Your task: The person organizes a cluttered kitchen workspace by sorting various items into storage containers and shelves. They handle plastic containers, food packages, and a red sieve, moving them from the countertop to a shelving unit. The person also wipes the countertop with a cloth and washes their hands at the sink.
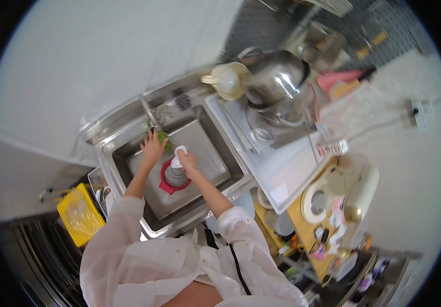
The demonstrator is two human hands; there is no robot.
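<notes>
A stainless steel sink basin [209,165] lies before me, with a metal faucet [150,111] at its back edge. My left hand [153,147] reaches under the spout, fingers over a round green item [164,140]; whether it grips this item is hidden. In my right hand [187,162] is a bunched white cloth [178,156], held above a red-rimmed bowl or strainer [169,187] on the basin floor. The inside of that red piece looks grey and ribbed, and the cloth hangs over its far rim.
Right of the sink, a white tray [278,192] bears steel trays and a large steel bowl [276,76]. A cream jug [226,81] stands by the back corner. A dark scouring pad [183,101] rests on the ledge. A cream stand mixer [362,192] and a yellow lid [80,215] flank the area.
</notes>
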